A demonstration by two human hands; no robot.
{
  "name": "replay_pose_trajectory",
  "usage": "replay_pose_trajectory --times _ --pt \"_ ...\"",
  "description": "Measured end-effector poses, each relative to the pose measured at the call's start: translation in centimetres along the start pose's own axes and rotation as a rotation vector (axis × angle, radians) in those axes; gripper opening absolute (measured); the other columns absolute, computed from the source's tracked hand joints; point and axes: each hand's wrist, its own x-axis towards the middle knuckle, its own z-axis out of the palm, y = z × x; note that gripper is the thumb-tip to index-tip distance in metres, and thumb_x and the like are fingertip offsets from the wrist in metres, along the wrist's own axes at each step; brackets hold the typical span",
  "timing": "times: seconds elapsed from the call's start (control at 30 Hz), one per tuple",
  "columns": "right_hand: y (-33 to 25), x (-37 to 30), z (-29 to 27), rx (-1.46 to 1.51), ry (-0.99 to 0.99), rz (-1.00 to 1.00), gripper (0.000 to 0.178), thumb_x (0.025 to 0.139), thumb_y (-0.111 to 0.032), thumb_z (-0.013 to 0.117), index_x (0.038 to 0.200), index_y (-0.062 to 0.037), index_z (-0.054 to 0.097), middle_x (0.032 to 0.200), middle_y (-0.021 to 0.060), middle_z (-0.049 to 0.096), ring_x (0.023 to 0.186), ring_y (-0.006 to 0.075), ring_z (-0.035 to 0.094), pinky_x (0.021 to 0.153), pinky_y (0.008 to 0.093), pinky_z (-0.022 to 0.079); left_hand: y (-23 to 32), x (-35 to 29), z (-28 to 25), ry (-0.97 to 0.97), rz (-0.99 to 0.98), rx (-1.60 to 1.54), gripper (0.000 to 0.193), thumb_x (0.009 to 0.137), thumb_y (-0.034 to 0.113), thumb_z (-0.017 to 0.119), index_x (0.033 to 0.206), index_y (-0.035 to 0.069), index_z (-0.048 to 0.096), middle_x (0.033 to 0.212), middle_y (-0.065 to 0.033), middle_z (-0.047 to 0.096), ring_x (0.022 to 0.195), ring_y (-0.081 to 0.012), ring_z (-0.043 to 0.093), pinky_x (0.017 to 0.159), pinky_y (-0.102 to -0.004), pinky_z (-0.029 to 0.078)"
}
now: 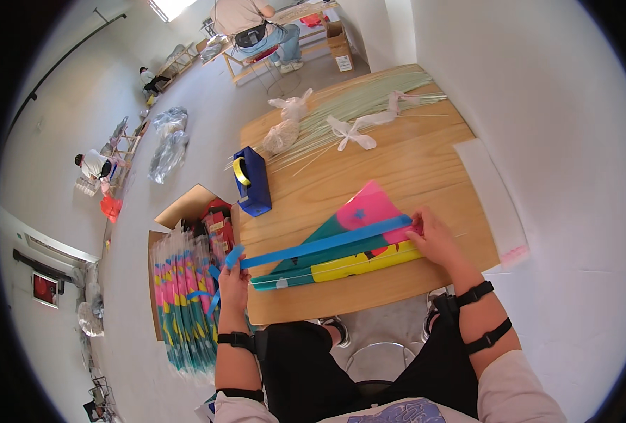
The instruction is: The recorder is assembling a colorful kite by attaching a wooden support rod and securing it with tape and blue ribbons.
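Note:
A flat blue ribbon (313,246) is stretched between my two hands, across a folded pink, teal and yellow sheet (341,271) on the wooden table. My left hand (234,285) is closed on the ribbon's left end, just off the table's left edge, with loose blue loops hanging beside it. My right hand (432,238) pinches the ribbon's other end at the sheet's right edge. A thin white rod (348,266) runs along the near part of the sheet. Whether my right fingers also hold the sheet cannot be made out.
A blue tape dispenser (256,187) with yellow tape stands at the table's left edge. Behind it lie many thin pale rods (348,113) and plastic bags (282,135). A cardboard box (156,282) of colourful packs stands at left. A wall borders the right. Other people sit farther off.

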Motion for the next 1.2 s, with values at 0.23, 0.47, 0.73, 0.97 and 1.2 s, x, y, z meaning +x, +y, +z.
replay_pose_trajectory --times 0.23,0.47,0.73,0.97,1.2 --pt "-0.6 -0.7 -0.3 -0.163 0.050 -0.165 0.029 0.091 -0.011 0.078 0.114 -0.0055 0.060 0.103 0.0119 0.066 0.098 0.0336 0.067 0.088 0.0447 0.055 -2.0 1.3 -2.6 0.140 0.096 0.255 0.018 0.106 0.011 0.071 0.121 0.002 0.074 0.091 -0.0006 0.071 0.074 -0.0078 0.064 0.062 -0.0223 0.048" --pt "-2.3 -1.1 -0.3 -0.252 0.014 -0.155 0.034 0.092 -0.008 0.074 0.125 -0.0155 0.072 0.104 0.0091 0.065 0.098 0.0315 0.066 0.087 0.0436 0.054 -1.4 0.9 -3.2 0.210 0.216 0.844 0.018 0.101 0.010 0.075 0.115 -0.001 0.079 0.085 -0.0025 0.073 0.070 -0.0084 0.064 0.060 -0.0257 0.050" --pt "-1.5 -1.0 -0.3 -0.334 0.027 -0.223 0.039 0.092 -0.008 0.075 0.130 -0.0170 0.075 0.104 0.0078 0.065 0.098 0.0302 0.065 0.088 0.0423 0.054 -2.4 3.0 -5.1 0.174 0.318 0.809 0.020 0.095 0.010 0.081 0.113 0.000 0.077 0.090 -0.0018 0.074 0.078 -0.0090 0.064 0.069 -0.0241 0.050" --pt "-2.6 -0.9 0.1 -0.322 0.024 -0.137 0.041 0.093 -0.010 0.075 0.134 -0.0167 0.076 0.105 0.0087 0.066 0.099 0.0300 0.065 0.087 0.0407 0.055 -3.6 3.4 -6.1 0.186 0.255 0.598 0.021 0.091 0.011 0.084 0.108 0.001 0.078 0.084 -0.0025 0.074 0.075 -0.0113 0.065 0.069 -0.0289 0.052" --pt "-1.7 -0.8 0.6 -0.369 0.020 -0.242 0.035 0.093 -0.010 0.076 0.127 -0.0168 0.080 0.102 0.0077 0.065 0.095 0.0278 0.065 0.085 0.0408 0.055 -3.9 3.9 -6.4 0.196 0.218 0.475 0.020 0.094 0.011 0.083 0.110 -0.001 0.077 0.093 -0.0018 0.074 0.084 -0.0106 0.065 0.075 -0.0275 0.051"
